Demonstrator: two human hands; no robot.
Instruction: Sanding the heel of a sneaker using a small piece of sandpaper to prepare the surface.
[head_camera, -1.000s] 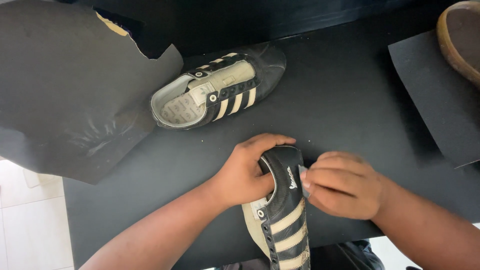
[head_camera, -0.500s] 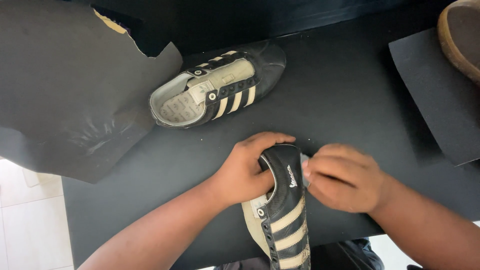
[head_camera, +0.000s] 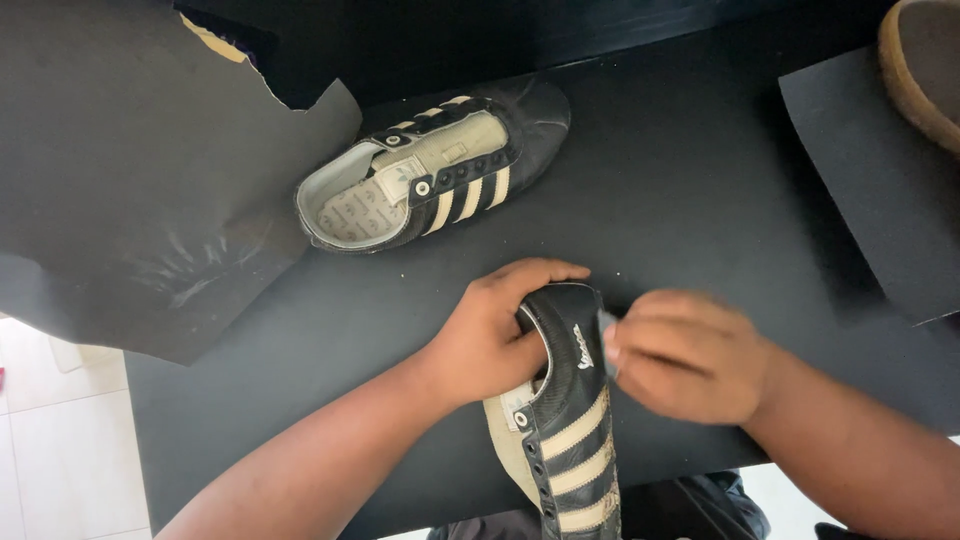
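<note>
Now two hands work on the heel of a black shoe with cream stripes.

From the head camera, the left hand (head_camera: 495, 335) closes around the heel of the near shoe (head_camera: 565, 420), which lies at the front edge of the black desk (head_camera: 680, 200). The right hand (head_camera: 690, 355) is blurred; it pinches a small grey piece (head_camera: 607, 335) against the heel, probably rubbing it. A second shoe (head_camera: 430, 175) lies farther back, beside dark paper (head_camera: 130, 180).
</note>
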